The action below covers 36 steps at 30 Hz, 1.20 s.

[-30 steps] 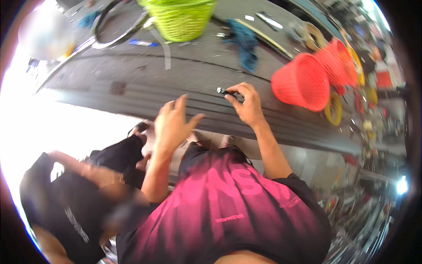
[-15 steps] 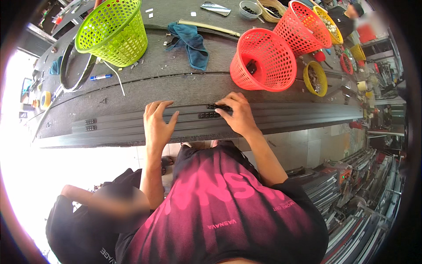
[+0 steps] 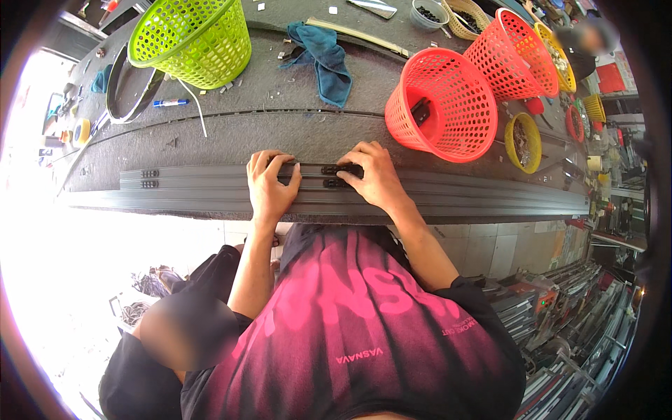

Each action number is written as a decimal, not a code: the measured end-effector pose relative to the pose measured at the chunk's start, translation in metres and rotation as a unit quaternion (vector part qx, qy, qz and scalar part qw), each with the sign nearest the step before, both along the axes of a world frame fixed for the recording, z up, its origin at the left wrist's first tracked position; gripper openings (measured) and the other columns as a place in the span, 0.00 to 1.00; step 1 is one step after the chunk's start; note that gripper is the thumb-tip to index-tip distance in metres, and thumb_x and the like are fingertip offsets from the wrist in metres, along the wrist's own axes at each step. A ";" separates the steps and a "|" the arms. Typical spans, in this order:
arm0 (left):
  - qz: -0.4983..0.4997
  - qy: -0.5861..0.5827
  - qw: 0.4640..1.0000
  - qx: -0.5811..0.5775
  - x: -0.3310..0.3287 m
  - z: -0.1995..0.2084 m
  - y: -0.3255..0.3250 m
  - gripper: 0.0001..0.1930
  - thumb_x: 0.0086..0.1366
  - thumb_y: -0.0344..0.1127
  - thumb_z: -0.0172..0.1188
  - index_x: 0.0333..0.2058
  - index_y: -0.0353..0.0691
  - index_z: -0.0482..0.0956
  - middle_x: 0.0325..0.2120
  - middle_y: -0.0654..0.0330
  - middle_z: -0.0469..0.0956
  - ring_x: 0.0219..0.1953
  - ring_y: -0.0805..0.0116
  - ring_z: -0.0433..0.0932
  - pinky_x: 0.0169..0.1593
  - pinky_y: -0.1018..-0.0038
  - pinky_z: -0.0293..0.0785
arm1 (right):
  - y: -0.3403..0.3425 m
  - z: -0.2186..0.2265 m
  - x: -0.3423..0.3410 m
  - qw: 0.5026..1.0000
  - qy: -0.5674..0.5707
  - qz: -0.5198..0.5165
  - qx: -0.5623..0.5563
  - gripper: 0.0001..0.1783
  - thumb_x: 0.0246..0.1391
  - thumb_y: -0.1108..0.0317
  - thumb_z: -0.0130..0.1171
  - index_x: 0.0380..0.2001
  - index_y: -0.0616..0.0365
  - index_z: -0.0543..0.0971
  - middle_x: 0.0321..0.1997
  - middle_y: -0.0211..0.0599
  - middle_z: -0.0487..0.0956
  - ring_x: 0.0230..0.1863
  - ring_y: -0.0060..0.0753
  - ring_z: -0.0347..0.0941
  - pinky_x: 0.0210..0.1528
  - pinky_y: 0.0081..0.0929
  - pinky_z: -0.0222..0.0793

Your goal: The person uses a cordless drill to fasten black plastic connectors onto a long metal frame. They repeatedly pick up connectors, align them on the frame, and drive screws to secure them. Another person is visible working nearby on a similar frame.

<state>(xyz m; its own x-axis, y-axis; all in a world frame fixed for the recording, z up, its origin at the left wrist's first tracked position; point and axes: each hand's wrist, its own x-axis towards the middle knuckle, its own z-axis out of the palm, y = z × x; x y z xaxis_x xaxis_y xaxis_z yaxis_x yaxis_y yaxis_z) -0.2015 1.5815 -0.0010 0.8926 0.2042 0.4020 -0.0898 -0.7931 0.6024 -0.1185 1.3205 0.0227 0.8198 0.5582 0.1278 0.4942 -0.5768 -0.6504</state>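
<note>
From overhead, I see the right hand [image 3: 355, 172] pinch a black clip [image 3: 330, 170] on the dark rails [image 3: 462, 185], seemingly keeping it aligned; the left hand [image 3: 271, 185] curls over them, perhaps bracing, its grip I cannot tell. Beyond the rails stands the nearer red basket [image 3: 458, 112].

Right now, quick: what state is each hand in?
Left hand: curled at the dark grey profiles; whether it grips cannot be told.
Right hand: closed on a small black fitting.
</note>
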 end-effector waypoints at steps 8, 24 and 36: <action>-0.004 0.013 1.000 0.017 0.001 0.003 0.000 0.10 0.62 0.34 0.79 0.42 0.41 0.92 0.47 0.59 0.86 0.55 0.53 0.82 0.64 0.55 0.76 | 0.000 0.000 0.003 1.000 -0.001 0.003 0.010 0.12 0.54 0.69 0.85 0.41 0.51 0.93 0.43 0.35 0.86 0.50 0.48 0.82 0.54 0.46 0.77; -0.004 0.000 1.000 -0.006 0.002 0.001 0.005 0.11 0.61 0.36 0.79 0.42 0.43 0.92 0.46 0.57 0.85 0.56 0.50 0.82 0.65 0.52 0.75 | -0.004 0.013 -0.029 0.996 -0.063 -0.017 0.053 0.19 0.60 0.63 0.81 0.53 0.50 0.91 0.55 0.38 0.85 0.62 0.51 0.78 0.70 0.50 0.70; 0.000 -0.018 1.000 -0.025 -0.002 0.001 0.006 0.12 0.61 0.37 0.77 0.42 0.41 0.91 0.46 0.56 0.84 0.57 0.51 0.81 0.67 0.54 0.76 | -0.002 0.019 -0.026 0.997 -0.069 0.017 0.033 0.14 0.61 0.64 0.80 0.50 0.50 0.93 0.58 0.41 0.84 0.62 0.53 0.77 0.68 0.50 0.72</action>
